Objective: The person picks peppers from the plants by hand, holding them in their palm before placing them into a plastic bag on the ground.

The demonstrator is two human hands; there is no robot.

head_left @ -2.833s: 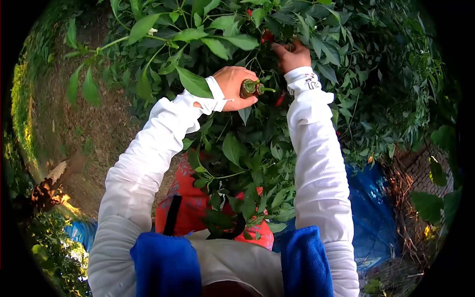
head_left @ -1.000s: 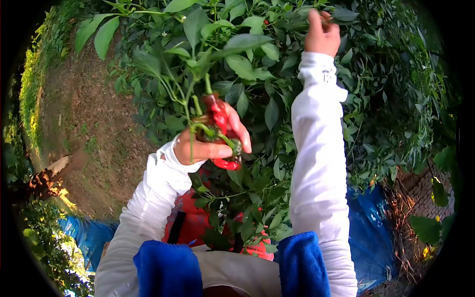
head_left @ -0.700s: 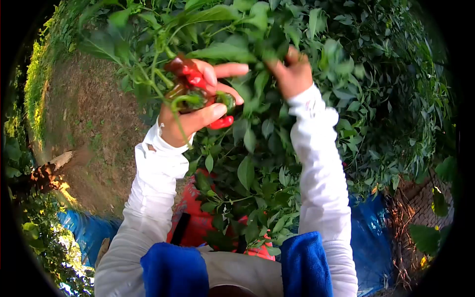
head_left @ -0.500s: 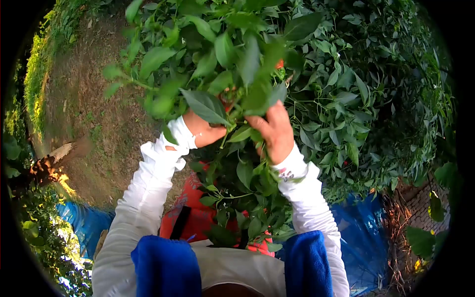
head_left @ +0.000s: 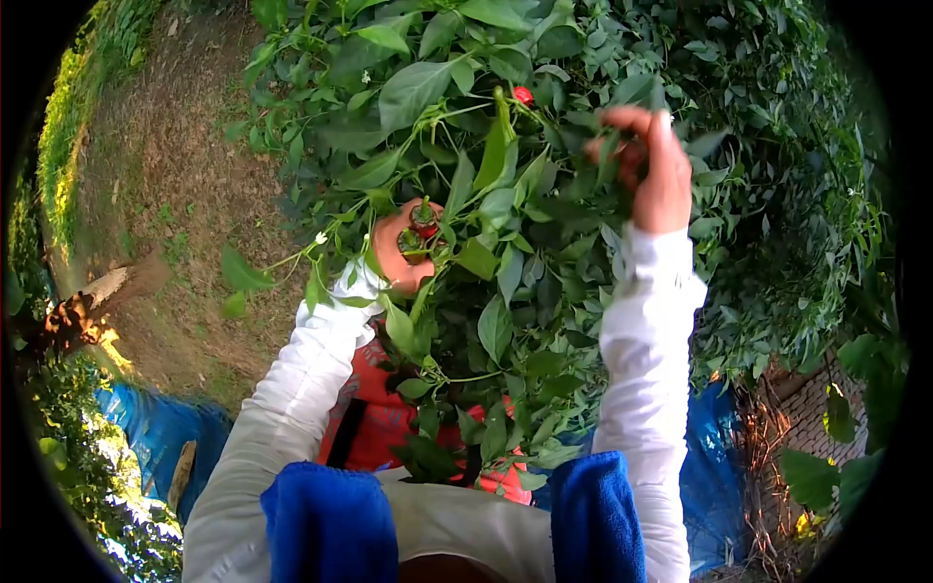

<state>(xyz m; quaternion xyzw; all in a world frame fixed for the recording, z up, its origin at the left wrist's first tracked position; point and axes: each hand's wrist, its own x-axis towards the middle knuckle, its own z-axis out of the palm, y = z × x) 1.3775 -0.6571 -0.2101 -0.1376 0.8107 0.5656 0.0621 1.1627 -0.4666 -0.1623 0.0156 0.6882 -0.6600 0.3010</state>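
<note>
My left hand (head_left: pixel 397 248) is closed around several dark red peppers (head_left: pixel 424 220) with green stem ends, among the leaves of a pepper plant (head_left: pixel 418 92). Some of those peppers are hidden by the palm and the foliage. My right hand (head_left: pixel 656 180) is raised at the plant's right side, slightly blurred. Its fingers are loosely bent and apart, and I see nothing held in them. A bright red pepper (head_left: pixel 523 95) shows among the leaves, to the left of my right hand and above it.
Dense pepper foliage (head_left: pixel 777 214) fills the right side. Bare brown soil (head_left: pixel 185 194) lies on the left. Near my body are a red bag-like cloth (head_left: pixel 379 428), a blue towel (head_left: pixel 330 520) over my shoulders and blue sheeting (head_left: pixel 714 486). A cut log (head_left: pixel 102 291) sits at far left.
My right hand has moved away from the left one, up and to the right. The leaves between them have shifted, and the peppers in my left hand now show more plainly.
</note>
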